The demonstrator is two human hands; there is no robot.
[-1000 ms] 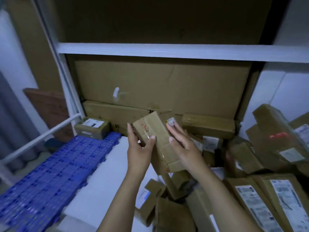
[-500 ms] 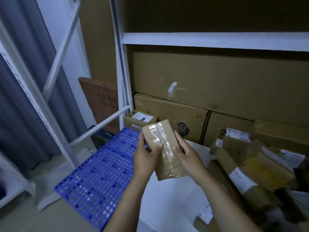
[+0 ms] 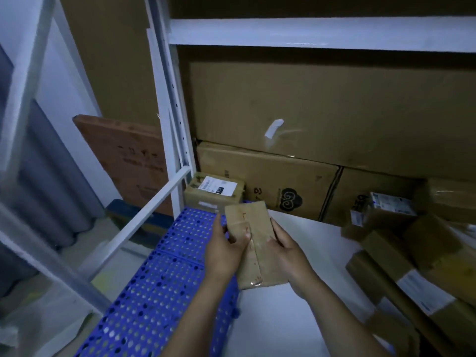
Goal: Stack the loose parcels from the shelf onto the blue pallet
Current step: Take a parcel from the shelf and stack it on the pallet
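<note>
Gripping 1 parcel (image 3: 251, 243) in left hand (image 3: 225, 251) and right hand (image 3: 288, 253), the person carries it toward the pallet (image 3: 164, 287), judged next to need lowering beside the labelled box (image 3: 213, 191).

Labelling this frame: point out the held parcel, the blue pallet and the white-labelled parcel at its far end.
held parcel (image 3: 253, 220), head view, bare top face.
blue pallet (image 3: 164, 292), head view, bare perforated top.
white-labelled parcel (image 3: 215, 188), head view, its label.
</note>
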